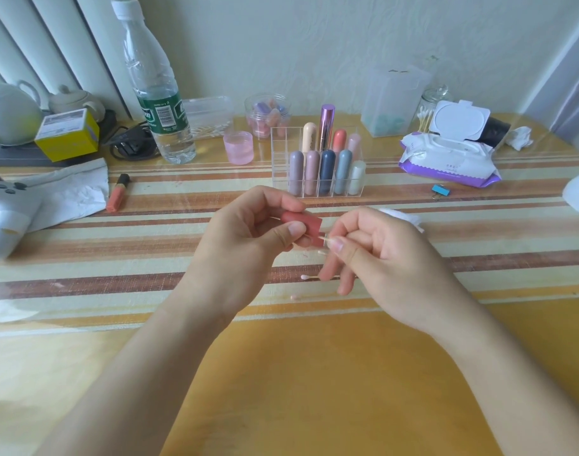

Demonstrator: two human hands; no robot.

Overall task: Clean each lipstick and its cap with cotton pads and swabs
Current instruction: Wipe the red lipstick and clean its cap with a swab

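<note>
My left hand point(245, 235) grips a red lipstick cap point(306, 222) above the striped tablecloth, its open end facing right. My right hand point(373, 255) pinches a cotton swab point(323, 238) whose tip goes into the cap's opening. Two used swabs point(306, 277) lie on the cloth below my hands, one partly under my fingers. A clear organizer point(317, 162) behind holds several lipsticks. A white cotton pad point(401, 216) peeks out behind my right hand. An orange lip gloss tube point(118, 193) lies at the left.
A water bottle point(156, 93), a pink jar point(238, 147), a tub of caps point(267, 115), a swab jar point(429, 110) and a purple wet-wipe pack point(449, 156) line the back. A yellow box point(67, 134), crumpled paper point(74, 192) and a blue binder clip point(442, 191) also lie about.
</note>
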